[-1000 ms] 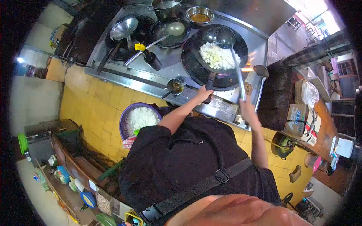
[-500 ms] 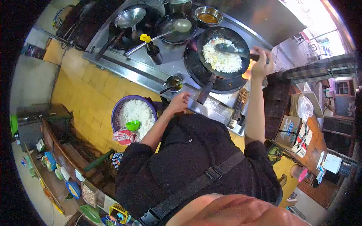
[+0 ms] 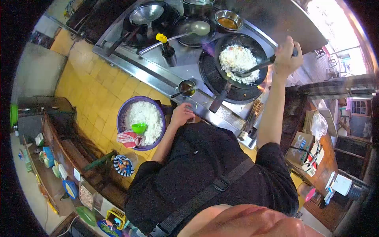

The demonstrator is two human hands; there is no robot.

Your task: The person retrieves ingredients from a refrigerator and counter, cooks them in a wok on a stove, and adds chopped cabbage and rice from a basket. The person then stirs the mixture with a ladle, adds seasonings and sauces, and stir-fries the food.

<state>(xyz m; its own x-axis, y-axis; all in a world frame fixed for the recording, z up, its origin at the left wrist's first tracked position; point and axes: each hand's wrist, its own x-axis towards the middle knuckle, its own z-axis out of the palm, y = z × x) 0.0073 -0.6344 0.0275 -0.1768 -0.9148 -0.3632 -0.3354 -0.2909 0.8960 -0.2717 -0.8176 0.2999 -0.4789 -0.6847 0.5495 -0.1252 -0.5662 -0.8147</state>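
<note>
My right hand [image 3: 287, 59] is closed round the dark handle of a spatula [image 3: 265, 65]. The blade of the spatula is down in the rice [image 3: 237, 57] at the near side of a black wok [image 3: 258, 49]. Over the front burner, the wok sits tilted, its handle [image 3: 221, 100] pointing toward me. My left hand [image 3: 183, 114] rests by the front edge of the stove, fingers loosely bent, with nothing visible in it. Just beyond it stands a small metal cup [image 3: 187, 87] with a spoon in dark liquid.
A purple basket [image 3: 121, 114] of white rice holds a green scoop [image 3: 138, 128] and a striped cloth [image 3: 130, 139]. On the stove are a yellow-capped bottle [image 3: 169, 53], a ladle [image 3: 200, 28], a strainer [image 3: 147, 15] and a metal bowl [image 3: 229, 20]. A cardboard box [image 3: 299, 148] stands right.
My right hand has moved away from the wok and turned, drawing the spatula through the rice to its near side. My left hand has lowered slightly toward me. The view has shifted a little.
</note>
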